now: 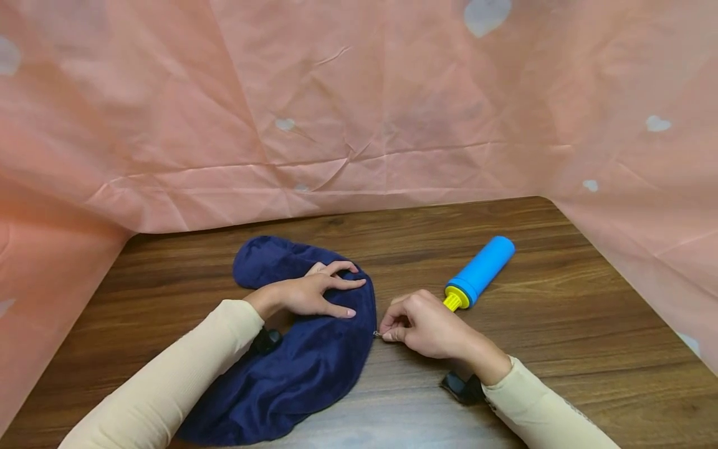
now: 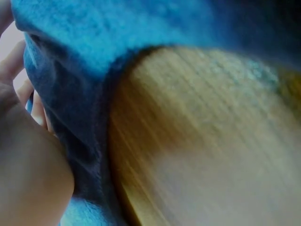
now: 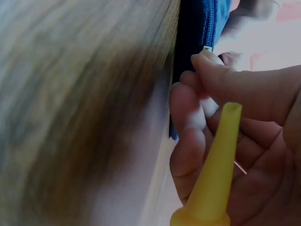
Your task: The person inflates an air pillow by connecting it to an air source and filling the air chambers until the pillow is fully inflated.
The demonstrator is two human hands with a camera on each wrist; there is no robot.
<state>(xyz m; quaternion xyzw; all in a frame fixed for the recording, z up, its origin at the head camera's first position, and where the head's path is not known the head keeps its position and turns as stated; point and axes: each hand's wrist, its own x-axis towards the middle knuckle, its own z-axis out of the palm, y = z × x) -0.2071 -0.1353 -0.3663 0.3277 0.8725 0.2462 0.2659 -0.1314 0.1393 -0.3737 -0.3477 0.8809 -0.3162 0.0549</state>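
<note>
A navy plush U-shaped neck pillow [image 1: 303, 362] lies on the table, looking soft and wrinkled, its curve facing right. Across the upper part of that curve my left hand [image 1: 314, 294] rests with fingers spread, pressing on the fabric. In the left wrist view the pillow's inner edge [image 2: 89, 117] shows beside the palm. My right hand [image 1: 425, 325] pinches a small metal zipper pull [image 1: 377, 334] between thumb and index finger at the pillow's outer edge. The right wrist view shows the zipper [image 3: 211, 23] running up from the pinching fingertips [image 3: 207, 59].
A hand pump [image 1: 481, 271] with a blue barrel lies just beyond my right hand. Its yellow tapered nozzle [image 3: 214, 174] appears close to the right wrist camera. The wooden table [image 1: 589, 349] is bordered by pink sheeting [image 1: 392, 93] with white hearts at the back and sides.
</note>
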